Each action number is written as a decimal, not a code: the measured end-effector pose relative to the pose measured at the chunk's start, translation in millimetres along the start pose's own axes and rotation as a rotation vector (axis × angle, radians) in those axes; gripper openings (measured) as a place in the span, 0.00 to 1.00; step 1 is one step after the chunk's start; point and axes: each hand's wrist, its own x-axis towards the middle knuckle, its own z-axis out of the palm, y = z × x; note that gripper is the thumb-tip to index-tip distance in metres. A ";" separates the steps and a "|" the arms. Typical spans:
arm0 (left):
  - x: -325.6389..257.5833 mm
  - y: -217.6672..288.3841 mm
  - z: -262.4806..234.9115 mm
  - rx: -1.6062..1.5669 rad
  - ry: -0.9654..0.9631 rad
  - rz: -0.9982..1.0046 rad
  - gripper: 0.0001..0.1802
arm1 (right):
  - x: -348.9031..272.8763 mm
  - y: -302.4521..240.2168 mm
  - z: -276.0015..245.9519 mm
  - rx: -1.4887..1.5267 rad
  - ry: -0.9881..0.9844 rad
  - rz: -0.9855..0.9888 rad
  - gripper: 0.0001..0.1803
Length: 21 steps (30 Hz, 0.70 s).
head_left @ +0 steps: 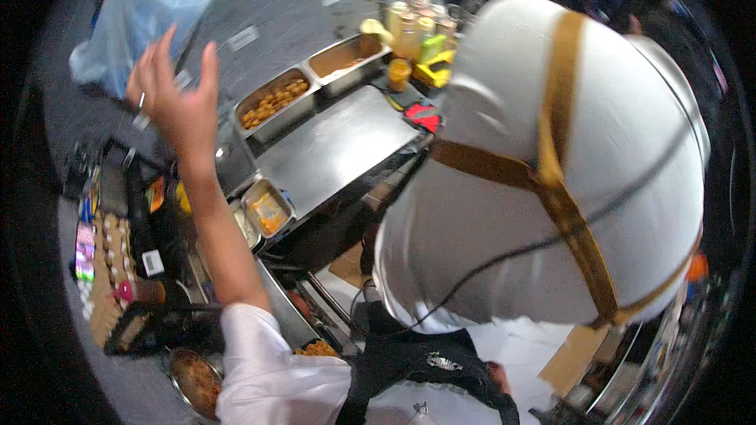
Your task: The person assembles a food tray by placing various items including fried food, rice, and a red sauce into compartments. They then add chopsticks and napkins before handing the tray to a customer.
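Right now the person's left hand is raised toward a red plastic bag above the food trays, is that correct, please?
Not quite: the plastic bag is pale blue, not red. The head view shows the left hand raised, fingers spread, toward it above the food trays.

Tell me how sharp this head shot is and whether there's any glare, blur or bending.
Head view: the raised left hand and the pale blue plastic bag beside it are smeared by motion blur; the flat steel counter shows a soft sheen, not harsh glare; the fisheye lens bends edges near the rim and leaves black corners; the white garment with tan straps looms large but fairly crisp.
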 end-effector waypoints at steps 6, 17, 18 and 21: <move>-50.0 130.0 -136.7 -0.989 -0.036 -0.057 0.14 | 32.8 68.7 -35.4 -0.070 0.038 -0.014 0.15; -85.8 506.3 -289.5 -2.416 -0.900 0.634 0.08 | 94.5 234.5 -139.8 0.192 0.143 0.029 0.14; -89.0 552.0 -298.3 -2.348 -1.304 0.591 0.08 | 99.8 233.7 -158.0 0.220 0.150 0.000 0.14; -147.1 666.0 -322.2 -2.242 -1.626 0.411 0.07 | 99.6 221.4 -222.1 0.334 0.180 -0.039 0.13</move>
